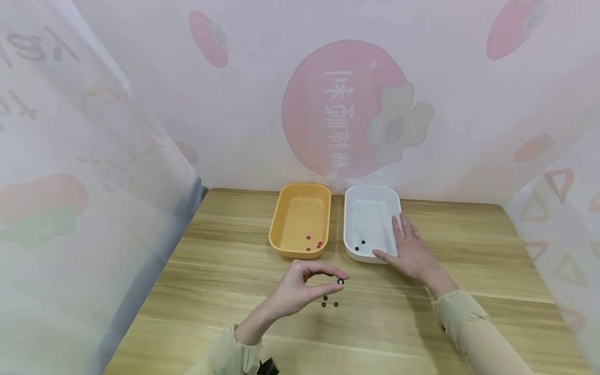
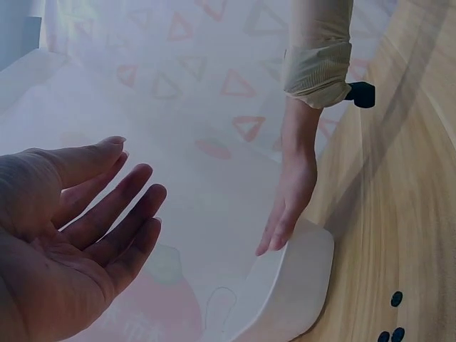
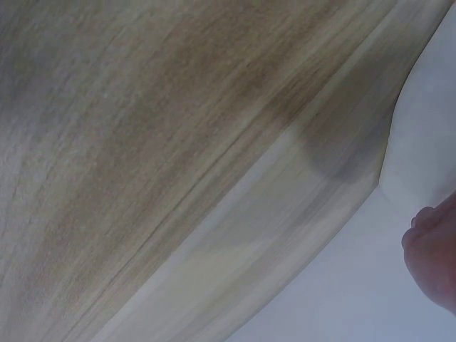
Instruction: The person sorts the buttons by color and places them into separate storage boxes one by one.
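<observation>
Here, a small dark bead point(image 1: 340, 282) (probably light, hard, slippery; best gripped at its sides) is pinched above the table point(image 1: 211, 291) by the left hand point(image 1: 298, 288), while the white bin point(image 1: 362, 257) is touched by the spread right hand point(image 1: 412, 253).

The surface point(image 1: 220, 250) is a light brown wood-look top, its grain running roughly from 9 to 3 o'clock, with its far edge at 12 o'clock. Three small dark beads point(image 1: 335, 304) lie loosely grouped and apart, near its middle. From them, a yellow tray point(image 1: 300, 216) stands at 11 o'clock and a white tray point(image 1: 372, 211) at 1 o'clock, side by side with a narrow gap between, both upright and near the far edge.
</observation>
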